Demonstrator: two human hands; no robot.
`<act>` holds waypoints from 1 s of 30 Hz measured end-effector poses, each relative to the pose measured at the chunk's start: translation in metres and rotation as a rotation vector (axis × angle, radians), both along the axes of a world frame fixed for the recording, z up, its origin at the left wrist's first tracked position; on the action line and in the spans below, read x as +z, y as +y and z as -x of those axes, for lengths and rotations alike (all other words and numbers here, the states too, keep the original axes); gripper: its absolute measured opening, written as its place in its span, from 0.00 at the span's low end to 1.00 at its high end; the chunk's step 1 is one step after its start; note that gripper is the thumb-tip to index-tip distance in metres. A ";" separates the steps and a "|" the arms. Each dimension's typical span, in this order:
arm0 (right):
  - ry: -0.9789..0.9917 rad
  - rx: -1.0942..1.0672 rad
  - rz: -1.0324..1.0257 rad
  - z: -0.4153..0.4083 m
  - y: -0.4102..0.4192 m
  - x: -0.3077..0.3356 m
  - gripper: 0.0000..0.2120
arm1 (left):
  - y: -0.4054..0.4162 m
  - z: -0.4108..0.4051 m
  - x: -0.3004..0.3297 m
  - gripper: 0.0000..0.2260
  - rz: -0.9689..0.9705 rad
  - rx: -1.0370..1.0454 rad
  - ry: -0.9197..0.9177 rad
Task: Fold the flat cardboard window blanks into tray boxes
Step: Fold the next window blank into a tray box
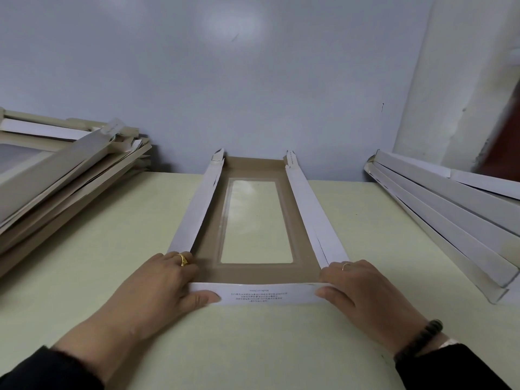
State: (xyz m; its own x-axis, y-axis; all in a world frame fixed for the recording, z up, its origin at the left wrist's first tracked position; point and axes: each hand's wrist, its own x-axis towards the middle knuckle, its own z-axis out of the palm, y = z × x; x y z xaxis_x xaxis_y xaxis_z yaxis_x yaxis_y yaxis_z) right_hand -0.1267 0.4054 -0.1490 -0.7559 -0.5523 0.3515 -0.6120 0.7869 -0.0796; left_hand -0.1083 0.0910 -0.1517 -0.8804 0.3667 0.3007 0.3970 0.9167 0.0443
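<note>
Dark sleeves nearest the lens, then both hands on the near end flap of the window blank. Left hand curled round the flap's left corner, thumb flat on the printed white face, fingers over the top edge beside the left side wall. Right hand mirrored at the right corner, thumb on the flap, fingers tucked behind by the right side wall. Blank lying lengthwise at the middle of the pale table, far end against the grey wall, both long walls raised, clear film window in the brown floor.

Probably light, thin board: stiff along the panels, willing only at the scored creases, easily kinked if pressed mid-span. Film likely to dent or smudge, so best left untouched. Corners look the right hold, close to the crease.

Stack of folded trays at left, pile of flat blanks at right.
</note>
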 end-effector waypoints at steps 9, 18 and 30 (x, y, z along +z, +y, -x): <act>0.023 0.020 0.044 0.000 0.000 -0.001 0.22 | -0.001 -0.005 -0.002 0.35 -0.139 0.067 -0.030; -0.010 -0.006 0.032 -0.001 0.001 0.001 0.19 | -0.001 -0.003 -0.003 0.28 -0.348 0.010 -0.059; -0.074 -0.006 0.074 -0.001 0.000 0.003 0.18 | -0.003 -0.006 -0.002 0.21 -0.416 -0.024 -0.098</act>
State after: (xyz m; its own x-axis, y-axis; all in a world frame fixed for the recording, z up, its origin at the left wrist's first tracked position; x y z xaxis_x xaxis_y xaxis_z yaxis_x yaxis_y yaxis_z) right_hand -0.1254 0.4050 -0.1464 -0.7844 -0.5225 0.3343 -0.5978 0.7805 -0.1829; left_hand -0.1027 0.0883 -0.1539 -0.9048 0.2529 0.3427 0.3938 0.8033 0.4468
